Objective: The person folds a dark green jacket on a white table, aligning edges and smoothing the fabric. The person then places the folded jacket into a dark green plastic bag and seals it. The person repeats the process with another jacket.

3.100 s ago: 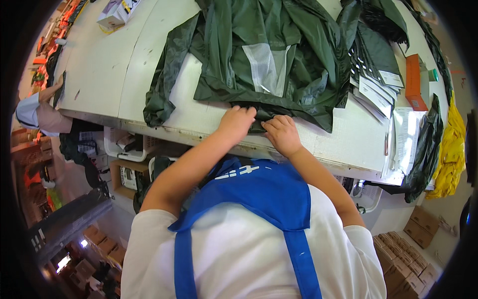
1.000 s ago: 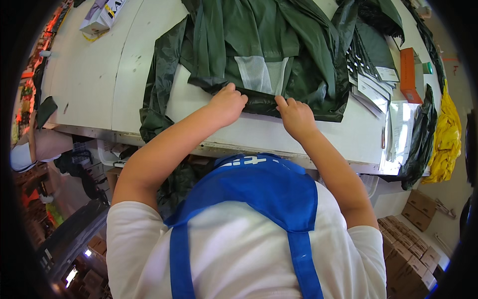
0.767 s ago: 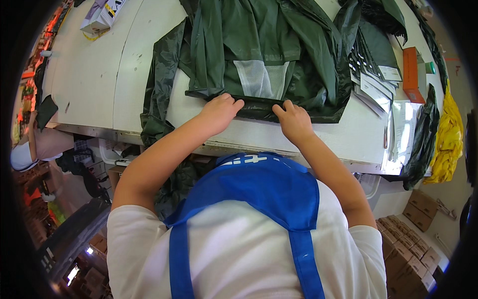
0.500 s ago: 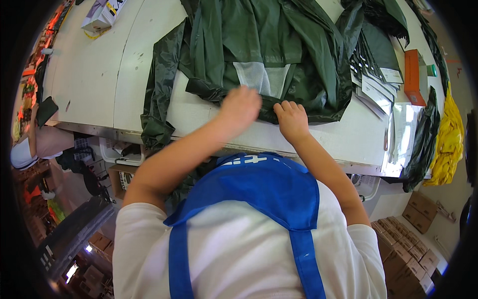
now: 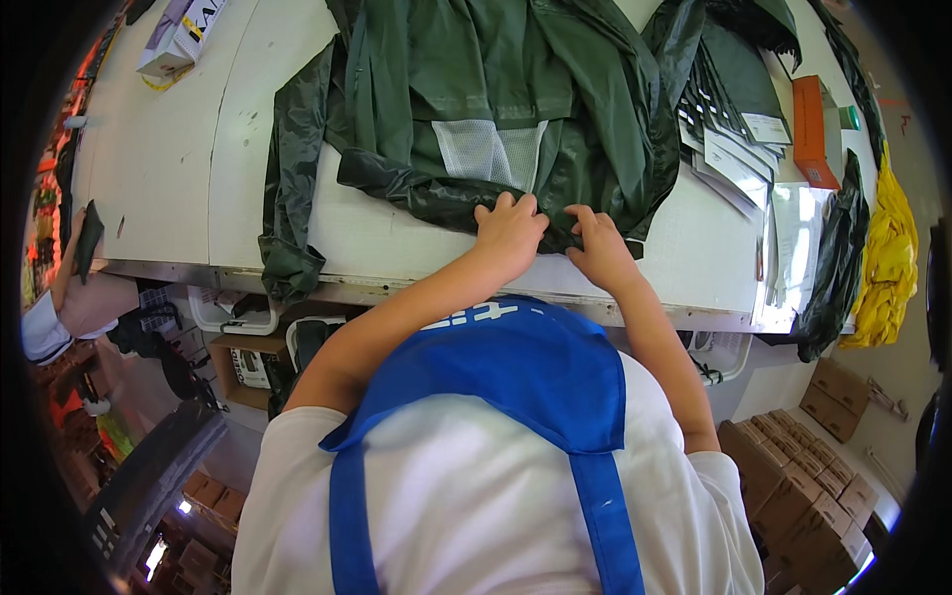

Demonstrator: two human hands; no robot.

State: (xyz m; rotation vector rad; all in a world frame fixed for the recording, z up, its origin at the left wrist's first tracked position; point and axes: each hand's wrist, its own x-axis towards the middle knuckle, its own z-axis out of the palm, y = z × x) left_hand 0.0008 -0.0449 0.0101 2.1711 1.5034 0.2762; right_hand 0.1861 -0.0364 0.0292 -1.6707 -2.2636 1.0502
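Note:
A dark green, shiny jacket [image 5: 476,59] lies spread on the white table, with a panel of white mesh [image 5: 486,149] showing inside it. Its near edge is turned up into a rumpled roll [image 5: 407,193]. My left hand [image 5: 511,236] grips this folded hem just below the mesh, fingers curled over the cloth. Close beside it, my right hand [image 5: 603,253] pinches the hem farther right, its index finger bent. Some of the cloth under both hands is hidden. One sleeve [image 5: 296,169] stretches toward the table's front edge on the left.
Flat dark green packs with white labels [image 5: 729,149] are fanned out on the right. Beside them stand an orange box [image 5: 815,134] and clear plastic sheets [image 5: 793,228]. Yellow cloth [image 5: 883,263] hangs at the far right. A box [image 5: 178,40] lies at the back left.
My left hand has moved right along the hem, closer to my right hand. The right hand has shifted slightly to the right and down. More of the rolled hem shows on the left.

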